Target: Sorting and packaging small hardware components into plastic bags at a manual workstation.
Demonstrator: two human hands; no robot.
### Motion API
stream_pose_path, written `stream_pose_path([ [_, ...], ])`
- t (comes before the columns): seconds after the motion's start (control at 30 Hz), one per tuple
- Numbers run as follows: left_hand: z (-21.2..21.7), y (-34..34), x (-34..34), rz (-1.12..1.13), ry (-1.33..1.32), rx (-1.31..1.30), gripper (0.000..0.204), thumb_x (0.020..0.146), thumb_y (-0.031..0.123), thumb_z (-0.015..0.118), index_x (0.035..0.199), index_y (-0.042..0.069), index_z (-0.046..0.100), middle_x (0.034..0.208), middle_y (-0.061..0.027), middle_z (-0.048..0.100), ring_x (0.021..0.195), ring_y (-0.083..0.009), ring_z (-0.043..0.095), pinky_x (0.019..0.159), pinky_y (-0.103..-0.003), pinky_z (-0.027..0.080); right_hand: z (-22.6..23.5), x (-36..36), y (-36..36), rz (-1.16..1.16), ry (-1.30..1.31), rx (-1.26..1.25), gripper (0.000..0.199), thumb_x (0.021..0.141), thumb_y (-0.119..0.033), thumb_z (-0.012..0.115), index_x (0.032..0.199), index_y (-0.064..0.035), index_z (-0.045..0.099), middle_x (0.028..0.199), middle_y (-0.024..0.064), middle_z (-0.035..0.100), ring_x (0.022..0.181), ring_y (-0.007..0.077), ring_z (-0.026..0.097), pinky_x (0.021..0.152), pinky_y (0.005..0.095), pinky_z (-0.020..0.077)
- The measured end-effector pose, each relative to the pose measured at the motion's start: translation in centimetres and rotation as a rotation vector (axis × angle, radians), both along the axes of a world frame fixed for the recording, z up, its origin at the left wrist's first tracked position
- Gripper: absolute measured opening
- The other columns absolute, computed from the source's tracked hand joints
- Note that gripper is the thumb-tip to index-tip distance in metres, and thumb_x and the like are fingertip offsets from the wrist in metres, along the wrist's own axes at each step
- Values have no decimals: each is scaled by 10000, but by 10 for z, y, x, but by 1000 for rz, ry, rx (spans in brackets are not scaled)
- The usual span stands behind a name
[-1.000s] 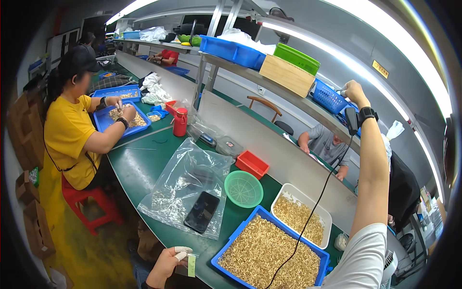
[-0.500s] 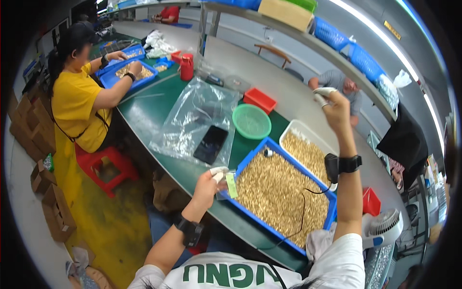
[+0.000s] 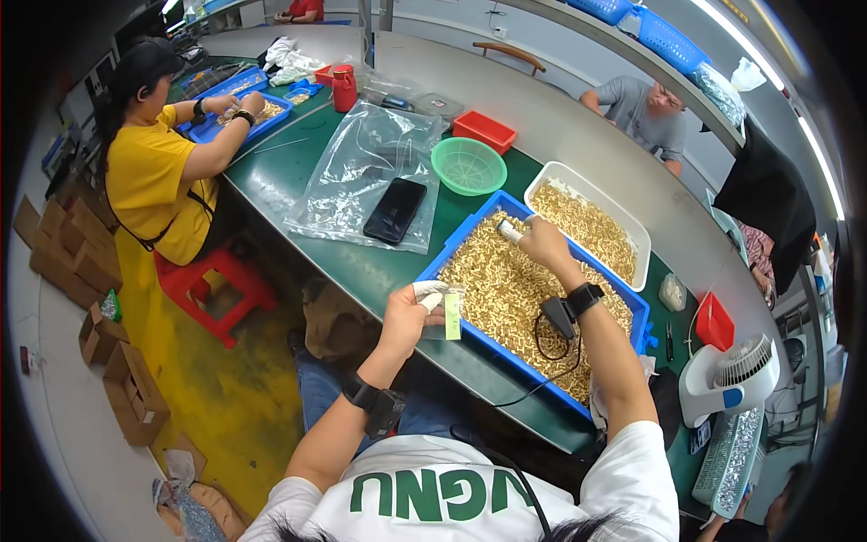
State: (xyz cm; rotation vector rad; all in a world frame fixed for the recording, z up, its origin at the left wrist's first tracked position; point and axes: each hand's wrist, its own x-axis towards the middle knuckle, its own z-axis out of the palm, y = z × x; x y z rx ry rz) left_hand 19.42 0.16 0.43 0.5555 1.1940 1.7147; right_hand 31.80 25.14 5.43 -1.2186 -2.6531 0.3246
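Observation:
My left hand [image 3: 414, 316], with white covers on its fingertips, is closed on a small clear bag bearing a yellow-green label [image 3: 452, 316], at the near left edge of a blue tray [image 3: 533, 379]. Many small gold-coloured metal pieces [image 3: 515, 307] fill this tray. Over its far left corner my right hand [image 3: 545, 242] reaches down, fingers together on a small white-and-dark cylinder [image 3: 508, 229] lying among the pieces. The fingertips partly hide the cylinder. Both wrists carry black bands with devices; a thin black cable hangs by the right one.
A white tray [image 3: 643, 244] of similar pieces adjoins the blue one. Left of it are a green basket [image 3: 468, 166], a black phone [image 3: 395, 210] and a large clear bag [image 3: 348, 163]. A fan [image 3: 722, 379] stands right. A person in yellow [image 3: 153, 172] works left; another sits across.
My right hand has come down from high above the white tray to the small cylinder in the blue tray. My left hand keeps the labelled bag. The view has shifted.

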Motion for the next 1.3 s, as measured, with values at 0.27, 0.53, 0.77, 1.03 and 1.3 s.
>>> stream_pose_path([
  [0.27, 10, 0, 7, -10, 12, 74, 182, 867, 31, 530, 1021, -35, 603, 875, -84, 659, 720, -141, 644, 635, -253, 527, -18, -18, 2, -85, 67, 117, 401, 758, -288, 687, 994, 20, 586, 881, 184, 649, 825, 316, 630, 699, 400, 480],
  [0.53, 14, -10, -5, 85, 264, 41, 189, 862, 44, 546, 1018, -41, 609, 844, -69, 653, 696, -95, 605, 620, -218, 484, 19, 2, -95, 634, 656, -54, 454, 736, -12, 680, 1159, -51, 520, 972, 94, 616, 833, 186, 613, 680, 304, 516],
  [0.77, 23, -23, 14, 132, 503, -20, 236, 841, 75, 584, 1048, -36, 603, 853, -51, 657, 749, -82, 586, 666, -230, 474, 27, 11, -135, 685, 707, -238, 441, 730, 31, 670, 1138, -46, 524, 998, 78, 604, 837, 179, 618, 701, 288, 527],
  [1.03, 23, -26, 25, 203, 676, 6, 340, 780, 99, 661, 1096, -8, 596, 914, -78, 654, 831, -132, 599, 739, -272, 480, 25, 20, -138, 739, 545, -314, 422, 770, 36, 652, 1159, -17, 498, 1077, 81, 573, 901, 166, 601, 791, 295, 510],
  [1.3, 21, -27, 28, 248, 610, 95, 407, 732, 110, 703, 1110, 13, 586, 951, -146, 638, 849, -245, 618, 783, -325, 472, 13, 13, -150, 591, 773, -699, 346, 777, 27, 641, 1107, 2, 542, 974, 90, 604, 883, 152, 615, 742, 275, 528],
])
